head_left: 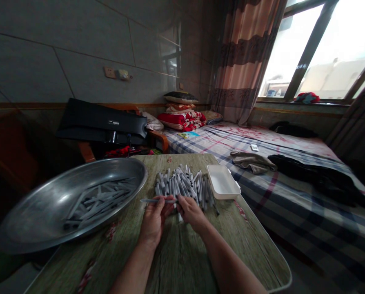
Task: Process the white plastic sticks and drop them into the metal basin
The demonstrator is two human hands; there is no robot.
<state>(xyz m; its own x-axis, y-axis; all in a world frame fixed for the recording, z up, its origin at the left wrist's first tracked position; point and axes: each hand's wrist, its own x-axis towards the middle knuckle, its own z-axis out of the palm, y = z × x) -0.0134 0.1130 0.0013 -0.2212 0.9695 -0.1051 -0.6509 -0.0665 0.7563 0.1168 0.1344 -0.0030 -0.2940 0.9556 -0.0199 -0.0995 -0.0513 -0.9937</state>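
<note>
A slim translucent pen (148, 200) lies level between my two hands above the near edge of a pile. My left hand (154, 218) pinches its middle, with the pointed end sticking out to the left. The fingers of my right hand (191, 210) close on its right end, which they partly hide. Just beyond my hands, many similar whitish pens with dark ends form a heap (179, 181) on the wooden-patterned table (182, 261). More grey pens (103, 200) lie loose in a large metal basin (38, 204) to the left.
A white plastic box (222, 183) stands by the table's right edge, close to the heap. Past that edge is a bed with a checked sheet (207, 143), dark clothes (317, 175) and a folded grey cloth (252, 161). A wooden chair holds a black panel (105, 122) behind the basin.
</note>
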